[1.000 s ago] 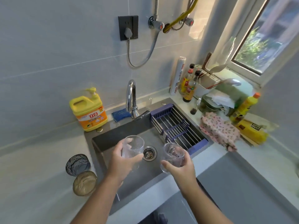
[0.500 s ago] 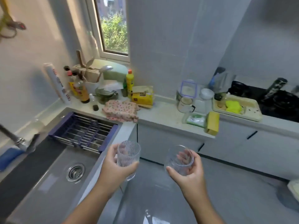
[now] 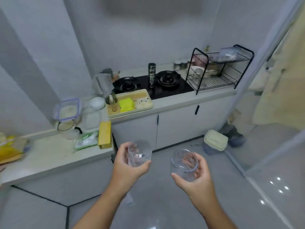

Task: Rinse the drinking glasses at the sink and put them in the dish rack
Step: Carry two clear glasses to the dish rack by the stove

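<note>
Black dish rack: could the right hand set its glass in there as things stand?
Probably not yet: the right hand holds the smooth glass over open floor, well short of the black dish rack. Nothing blocks the way, though.

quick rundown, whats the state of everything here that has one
ribbed glass: upright, gripped by left hand
smooth glass: tilted, mouth toward camera, gripped by right hand
hob: no flame visible
dish rack: on counter beside hob, dishes on both tiers, neither glass in it
cabinet doors: closed
floor bin: lid on
</note>
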